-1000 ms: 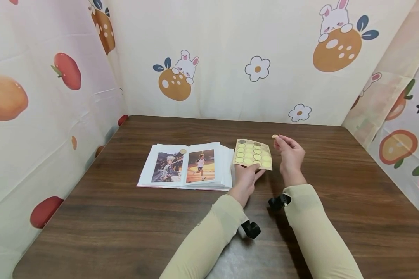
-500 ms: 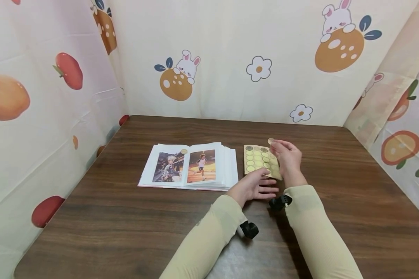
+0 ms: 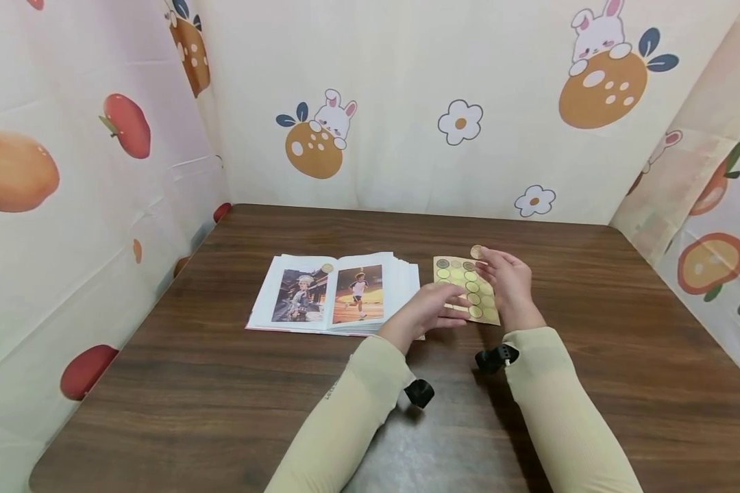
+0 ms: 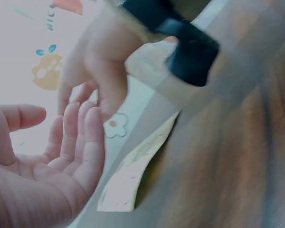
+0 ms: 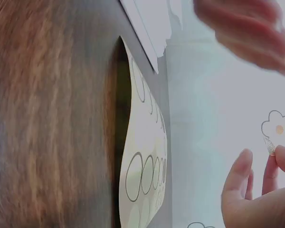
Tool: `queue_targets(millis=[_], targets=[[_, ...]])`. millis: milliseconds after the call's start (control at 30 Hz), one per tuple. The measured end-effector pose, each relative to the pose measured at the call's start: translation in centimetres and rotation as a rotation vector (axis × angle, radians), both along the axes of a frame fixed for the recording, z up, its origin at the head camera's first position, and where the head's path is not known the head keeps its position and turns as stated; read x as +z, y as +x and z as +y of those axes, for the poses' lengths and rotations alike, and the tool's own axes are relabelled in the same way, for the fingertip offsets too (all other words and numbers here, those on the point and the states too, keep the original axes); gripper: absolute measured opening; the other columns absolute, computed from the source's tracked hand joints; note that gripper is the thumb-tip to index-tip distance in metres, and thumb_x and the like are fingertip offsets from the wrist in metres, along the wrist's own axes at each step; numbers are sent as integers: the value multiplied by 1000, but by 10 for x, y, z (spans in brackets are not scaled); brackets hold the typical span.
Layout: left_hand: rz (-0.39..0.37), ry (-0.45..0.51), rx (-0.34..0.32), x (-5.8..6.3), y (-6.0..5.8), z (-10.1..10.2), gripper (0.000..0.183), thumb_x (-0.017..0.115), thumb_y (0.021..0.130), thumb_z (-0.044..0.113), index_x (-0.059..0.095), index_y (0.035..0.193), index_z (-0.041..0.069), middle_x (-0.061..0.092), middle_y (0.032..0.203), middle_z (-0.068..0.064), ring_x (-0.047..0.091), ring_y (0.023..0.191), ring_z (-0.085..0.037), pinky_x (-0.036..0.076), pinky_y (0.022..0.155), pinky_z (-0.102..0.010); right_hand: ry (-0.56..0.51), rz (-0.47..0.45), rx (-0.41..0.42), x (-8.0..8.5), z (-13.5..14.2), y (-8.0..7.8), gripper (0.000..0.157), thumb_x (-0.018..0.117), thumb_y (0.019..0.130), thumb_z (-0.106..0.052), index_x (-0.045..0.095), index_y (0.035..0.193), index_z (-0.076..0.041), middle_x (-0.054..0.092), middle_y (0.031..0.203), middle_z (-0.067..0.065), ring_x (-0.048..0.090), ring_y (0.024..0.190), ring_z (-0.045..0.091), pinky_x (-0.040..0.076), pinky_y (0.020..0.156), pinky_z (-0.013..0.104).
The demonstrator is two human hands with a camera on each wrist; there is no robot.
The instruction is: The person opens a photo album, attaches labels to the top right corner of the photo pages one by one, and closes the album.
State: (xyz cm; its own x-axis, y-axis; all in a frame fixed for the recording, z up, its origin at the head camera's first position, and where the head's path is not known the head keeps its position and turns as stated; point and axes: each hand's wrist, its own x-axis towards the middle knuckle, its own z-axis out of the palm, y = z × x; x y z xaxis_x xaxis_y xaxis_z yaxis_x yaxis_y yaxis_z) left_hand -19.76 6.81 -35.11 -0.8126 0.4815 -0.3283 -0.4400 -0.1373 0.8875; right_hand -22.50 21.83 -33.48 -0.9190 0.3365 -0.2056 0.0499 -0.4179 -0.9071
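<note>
Pinched between the thumb and fingertips of my right hand (image 3: 510, 282) is a small round gold sticker (image 3: 477, 252); the right wrist view also shows the sticker (image 5: 270, 145), held on edge. Below the hands, a yellow sheet of round stickers (image 3: 451, 275) lies on the table with its edges bowed up, partly covered by both hands in the head view. My left hand (image 3: 428, 308) hovers over the sheet's near left part, holding nothing. In the left wrist view the left hand (image 4: 61, 161) has its palm showing and its fingers relaxed.
An open photo album (image 3: 401, 294) with two pictures lies left of the sheet. A round gold sticker (image 3: 327, 268) sits at the top of its left page. A patterned cloth (image 3: 395, 164) hangs behind the brown wooden table (image 3: 222, 397).
My left hand has laid the sticker sheet down on the table, farther right, let go of it, and drawn back left. The right hand keeps the sticker, slightly lower and left.
</note>
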Motion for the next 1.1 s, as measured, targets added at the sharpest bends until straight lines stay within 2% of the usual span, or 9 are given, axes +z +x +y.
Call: queue_targets(millis=[100, 200, 267, 400, 667, 800, 933, 1100], targets=[[47, 54, 70, 5, -4, -11, 33, 49, 94, 13, 47, 121, -7, 57, 111, -24, 63, 83, -25, 52, 79, -34, -21, 10, 4, 1, -1, -1, 16, 64, 86, -2, 66, 71, -7, 65, 67, 2, 61, 62, 11, 52, 67, 22], [100, 77, 132, 11, -8, -22, 30, 47, 94, 7, 48, 120, -8, 59, 99, -17, 60, 80, -19, 51, 81, -32, -49, 28, 11, 2, -4, -1, 13, 65, 84, 1, 67, 72, -4, 64, 65, 4, 60, 61, 11, 51, 62, 20], [132, 76, 183, 15, -10, -29, 27, 47, 93, 4, 50, 118, -7, 59, 91, -11, 59, 77, -16, 52, 80, -30, -61, 30, 9, 3, -6, -1, 10, 67, 82, 2, 68, 73, -3, 64, 65, 5, 60, 60, 12, 51, 60, 20], [186, 48, 287, 20, -16, -42, 21, 50, 91, 0, 54, 110, -5, 59, 86, -9, 58, 72, -13, 52, 77, -28, -47, 18, 3, 5, -10, -1, 10, 70, 80, 2, 69, 71, -4, 65, 66, 3, 60, 61, 11, 50, 60, 18], [199, -16, 431, 20, -22, -68, 20, 55, 89, 0, 58, 108, -2, 56, 84, -5, 57, 72, -13, 52, 74, -24, -33, -15, 0, 4, -15, -3, 15, 70, 79, 2, 68, 67, -6, 64, 65, 2, 59, 59, 10, 50, 59, 19], [204, -56, 472, 19, -24, -78, 20, 56, 89, 3, 59, 109, -1, 56, 85, -5, 56, 73, -13, 52, 72, -23, -12, -14, 1, 3, -20, -4, 16, 71, 79, 2, 68, 66, -7, 63, 66, 1, 57, 58, 9, 49, 57, 17], [192, -80, 486, 17, -26, -86, 24, 57, 89, 5, 58, 112, -1, 55, 87, -4, 56, 74, -12, 51, 70, -22, 1, -17, 11, 3, -25, -6, 15, 70, 80, 1, 69, 67, -7, 62, 65, 2, 56, 58, 9, 47, 56, 16], [203, -112, 515, 14, -29, -96, 25, 56, 89, 5, 58, 113, -1, 56, 87, -6, 56, 72, -12, 51, 73, -26, -14, -19, 34, 3, -34, -7, 15, 70, 80, 1, 69, 68, -7, 62, 65, 2, 56, 58, 8, 47, 55, 15]])
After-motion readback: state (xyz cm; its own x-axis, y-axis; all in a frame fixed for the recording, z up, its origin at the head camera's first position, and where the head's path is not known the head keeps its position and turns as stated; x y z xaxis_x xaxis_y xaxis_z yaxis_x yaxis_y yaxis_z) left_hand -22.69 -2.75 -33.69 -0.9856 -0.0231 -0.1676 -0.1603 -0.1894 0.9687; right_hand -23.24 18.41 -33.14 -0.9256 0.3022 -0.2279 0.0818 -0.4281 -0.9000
